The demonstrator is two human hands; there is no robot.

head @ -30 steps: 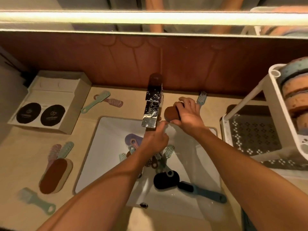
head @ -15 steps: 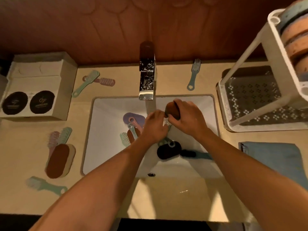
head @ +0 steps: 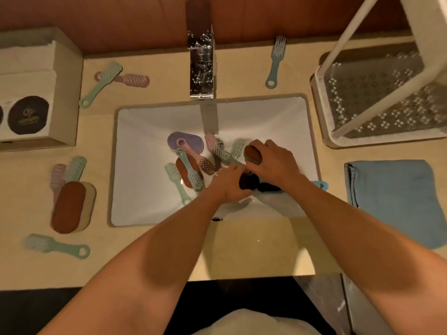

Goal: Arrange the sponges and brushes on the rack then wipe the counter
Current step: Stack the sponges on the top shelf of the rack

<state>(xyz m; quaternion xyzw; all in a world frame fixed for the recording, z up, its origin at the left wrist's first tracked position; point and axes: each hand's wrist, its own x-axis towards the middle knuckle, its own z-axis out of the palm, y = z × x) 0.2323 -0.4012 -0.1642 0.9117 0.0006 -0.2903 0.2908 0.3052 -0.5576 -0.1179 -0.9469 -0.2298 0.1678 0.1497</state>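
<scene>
The square silver metal tap was shiny like a mirror. The white sink looked smooth and glossy. The folded blue cloth looked soft and matt. The pale bench was smooth.

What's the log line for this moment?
right hand: grips brown sponge | left hand: on black brush, grip unclear | both over sink

I count four sponges: a brown sponge in my right hand, two in the sink left of it, one on the surface far left. Six brushes lie on the surface. About seven more are in the sink, counting the black brush in my left hand. Right of my hands: one cloth, one rack.
</scene>
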